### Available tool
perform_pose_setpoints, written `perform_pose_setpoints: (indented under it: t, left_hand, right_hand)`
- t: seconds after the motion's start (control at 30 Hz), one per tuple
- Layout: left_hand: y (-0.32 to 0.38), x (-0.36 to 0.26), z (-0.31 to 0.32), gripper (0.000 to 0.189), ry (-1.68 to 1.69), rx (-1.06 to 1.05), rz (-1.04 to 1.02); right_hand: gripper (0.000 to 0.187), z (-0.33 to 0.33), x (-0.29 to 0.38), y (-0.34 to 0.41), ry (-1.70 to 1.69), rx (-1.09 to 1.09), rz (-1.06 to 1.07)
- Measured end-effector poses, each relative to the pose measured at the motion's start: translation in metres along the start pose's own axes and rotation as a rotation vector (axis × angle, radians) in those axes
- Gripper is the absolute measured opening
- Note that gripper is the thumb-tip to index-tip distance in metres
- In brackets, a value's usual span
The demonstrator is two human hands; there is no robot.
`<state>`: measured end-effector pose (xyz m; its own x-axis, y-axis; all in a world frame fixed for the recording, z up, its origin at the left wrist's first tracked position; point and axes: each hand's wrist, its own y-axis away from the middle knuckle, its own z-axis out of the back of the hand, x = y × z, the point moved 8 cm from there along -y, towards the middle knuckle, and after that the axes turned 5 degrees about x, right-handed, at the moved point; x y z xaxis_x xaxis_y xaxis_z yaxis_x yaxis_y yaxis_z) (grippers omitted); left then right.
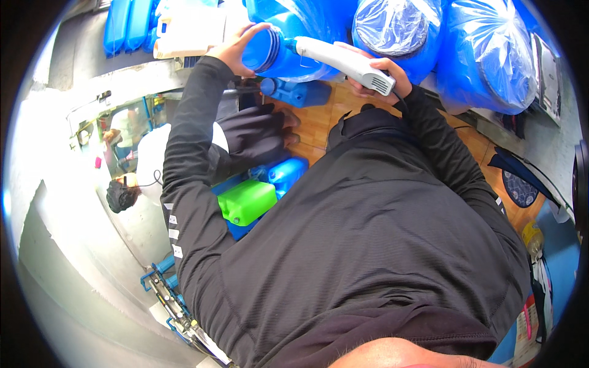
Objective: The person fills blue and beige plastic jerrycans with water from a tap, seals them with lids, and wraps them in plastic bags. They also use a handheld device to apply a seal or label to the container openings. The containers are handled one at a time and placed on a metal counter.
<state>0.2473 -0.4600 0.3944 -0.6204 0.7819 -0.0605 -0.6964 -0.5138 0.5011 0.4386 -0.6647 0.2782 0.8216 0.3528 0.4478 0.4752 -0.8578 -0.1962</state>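
My left hand (233, 50) spreads its thumb and fingers around the wide blue screw cap (257, 54) of a large blue plastic container (299, 64) wrapped in clear film. In my right hand (391, 76) is a white handheld heat gun (343, 60), gripped by its vented rear end. Its nozzle points at the container's neck, close beside the cap. A dark cord runs from the gun down past my right wrist.
Film-covered blue containers (398, 64) stand at the upper right. Cream jerrycans (188, 27) are left of my left hand. A blue jerrycan (294, 92) lies below, and a green jerrycan (246, 202) by my left arm. Another person (147, 156) is at the left.
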Motion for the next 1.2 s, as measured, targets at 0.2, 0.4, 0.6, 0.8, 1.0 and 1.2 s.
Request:
perform_pose_setpoints:
  t: [0.2,0.4,0.6,0.8,1.0,1.2]
  left_hand:
    - [0.006,0.023,-0.009,0.127,0.019,0.108,0.328]
    - [0.006,0.004,-0.008,0.125,-0.003,-0.042,0.040]
    - [0.006,-0.005,-0.003,0.121,0.078,-0.055,-0.024]
    - [0.007,-0.004,-0.001,0.120,0.038,-0.061,-0.070]
    - [0.010,0.033,-0.019,0.124,0.098,0.056,0.280]
    - [0.012,0.013,-0.014,0.125,-0.024,-0.076,0.180]
  right_hand:
    - [0.082,0.001,0.000,0.005,-0.048,-0.002,-0.010]
    - [0.084,0.001,0.001,0.003,-0.055,0.027,0.000]
    - [0.078,-0.005,0.008,-0.004,-0.040,0.171,0.034]
    - [0.080,-0.004,0.010,-0.010,0.012,0.164,0.028]
    - [0.089,-0.005,0.010,-0.006,0.071,0.063,-0.011]
    - [0.079,-0.005,0.010,-0.008,-0.037,0.135,0.037]
